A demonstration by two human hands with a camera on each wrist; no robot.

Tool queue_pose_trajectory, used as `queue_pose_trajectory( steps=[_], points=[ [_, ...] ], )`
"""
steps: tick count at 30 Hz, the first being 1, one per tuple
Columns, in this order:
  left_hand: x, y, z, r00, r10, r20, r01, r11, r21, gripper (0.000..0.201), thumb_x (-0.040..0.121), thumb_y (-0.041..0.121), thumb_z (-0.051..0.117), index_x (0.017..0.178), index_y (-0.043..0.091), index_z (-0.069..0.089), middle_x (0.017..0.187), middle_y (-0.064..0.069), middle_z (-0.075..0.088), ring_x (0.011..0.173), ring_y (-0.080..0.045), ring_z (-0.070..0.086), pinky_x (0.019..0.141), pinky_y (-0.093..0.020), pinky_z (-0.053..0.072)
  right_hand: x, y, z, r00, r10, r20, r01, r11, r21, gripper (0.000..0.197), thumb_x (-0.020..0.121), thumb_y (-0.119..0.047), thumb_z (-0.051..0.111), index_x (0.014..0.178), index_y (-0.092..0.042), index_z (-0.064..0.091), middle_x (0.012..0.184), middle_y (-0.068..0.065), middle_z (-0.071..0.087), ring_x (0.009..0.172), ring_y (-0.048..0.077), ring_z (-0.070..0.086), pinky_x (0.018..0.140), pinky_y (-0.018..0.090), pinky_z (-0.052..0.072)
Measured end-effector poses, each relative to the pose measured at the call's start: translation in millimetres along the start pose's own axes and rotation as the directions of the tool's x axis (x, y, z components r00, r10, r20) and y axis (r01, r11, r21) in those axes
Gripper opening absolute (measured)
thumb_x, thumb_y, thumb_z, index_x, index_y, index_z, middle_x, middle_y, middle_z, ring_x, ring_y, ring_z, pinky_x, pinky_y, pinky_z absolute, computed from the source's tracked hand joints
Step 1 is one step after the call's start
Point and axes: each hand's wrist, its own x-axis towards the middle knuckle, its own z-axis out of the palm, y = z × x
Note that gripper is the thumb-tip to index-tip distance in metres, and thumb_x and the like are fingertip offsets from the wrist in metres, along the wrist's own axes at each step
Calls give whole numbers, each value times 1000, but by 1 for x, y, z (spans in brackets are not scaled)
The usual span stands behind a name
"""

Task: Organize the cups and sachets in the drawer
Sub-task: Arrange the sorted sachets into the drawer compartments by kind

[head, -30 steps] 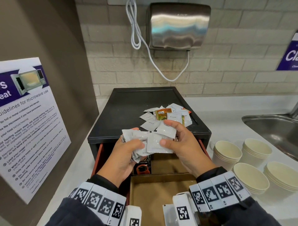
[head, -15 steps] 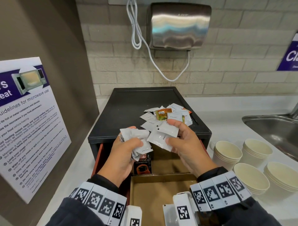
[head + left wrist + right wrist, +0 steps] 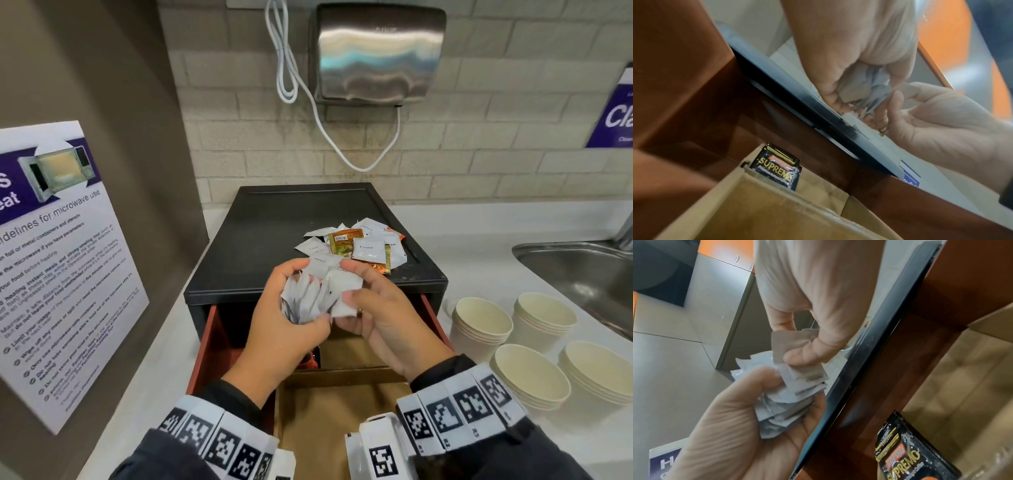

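My left hand (image 3: 303, 303) grips a bundle of white sachets (image 3: 310, 289) on edge, above the open drawer (image 3: 205, 346). My right hand (image 3: 352, 294) pinches a white sachet (image 3: 346, 281) against that bundle. In the right wrist view its thumb (image 3: 807, 353) presses the sachet (image 3: 789, 344) just over the bundle (image 3: 781, 405). More white, orange and gold sachets (image 3: 363, 246) lie piled on top of the black drawer unit (image 3: 274, 240). A black coffee sachet (image 3: 777, 167) stands in a cardboard compartment. Stacks of paper cups (image 3: 483, 322) stand on the counter to the right.
Cardboard dividers (image 3: 342, 411) split the red-brown drawer into compartments. A steel sink (image 3: 582, 270) is at the far right beyond more cup stacks (image 3: 531, 377). A poster panel (image 3: 61, 257) bounds the left side. A hand dryer (image 3: 380, 51) hangs on the wall.
My right hand has brought its sachets in against the left hand's bundle. The left hand has turned the bundle more on edge, and the two hands are now close together.
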Motion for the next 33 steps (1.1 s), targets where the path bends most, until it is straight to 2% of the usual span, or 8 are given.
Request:
queue_pose_trajectory(
  steps=[5,10,15,19,26,30,32,33],
  points=[
    [2,-1,-5,987,-139,80,154,960,-234,66,58,10,76,112,35,49,98,20,63,99,-4,63,70,-20,53,-1,-5,7,1000,4,29,-7,994,114,50,90,12,35,130,-14,47,132,13,49,66,13,66,56,22,55],
    [3,-3,-4,955,-235,182,285,895,-344,82,55,15,81,130,22,48,107,-1,65,93,-11,67,67,-22,54,-2,-3,7,999,-17,43,15,999,40,55,85,15,44,129,-19,49,127,3,51,86,17,67,62,25,57],
    [4,-3,-5,935,-247,253,342,815,-469,71,50,19,77,118,16,58,103,-8,69,98,-22,67,70,-29,55,-6,-4,10,994,-22,103,14,996,83,44,90,7,37,115,-24,56,130,2,51,71,13,67,64,26,56],
    [4,-3,-5,930,-241,277,358,760,-542,58,46,18,76,104,14,66,93,-10,70,83,-21,70,64,-30,58,-8,-4,12,993,-13,118,1,995,104,31,100,-13,33,115,-22,58,120,5,59,67,13,63,59,22,55],
    [5,-7,-5,927,-294,230,374,742,-557,59,43,17,72,101,15,63,77,-4,69,68,-14,67,52,-26,54,-4,2,9,989,-128,-68,122,988,-92,20,96,-16,47,101,-21,65,85,1,67,61,8,60,56,19,53],
    [10,-10,-8,923,-364,124,368,744,-557,46,55,-2,68,95,20,61,72,1,68,69,-13,65,49,-24,52,2,-4,-3,908,-264,-325,200,956,-216,21,91,-5,54,88,-21,67,94,5,66,78,15,63,60,25,53],
    [12,-12,-9,922,-381,74,353,744,-567,35,71,-4,64,95,20,60,75,1,67,71,-13,63,49,-23,51,5,-4,-7,879,-321,-353,197,918,-343,26,88,-1,57,91,-26,63,96,16,63,79,24,63,67,32,53],
    [11,-12,-9,920,-386,68,357,752,-555,30,78,-4,59,97,19,60,76,1,67,73,-13,64,50,-23,51,5,-3,-6,881,-340,-329,197,895,-399,30,86,0,59,95,-28,59,88,15,61,73,19,62,67,26,51]
  ],
)
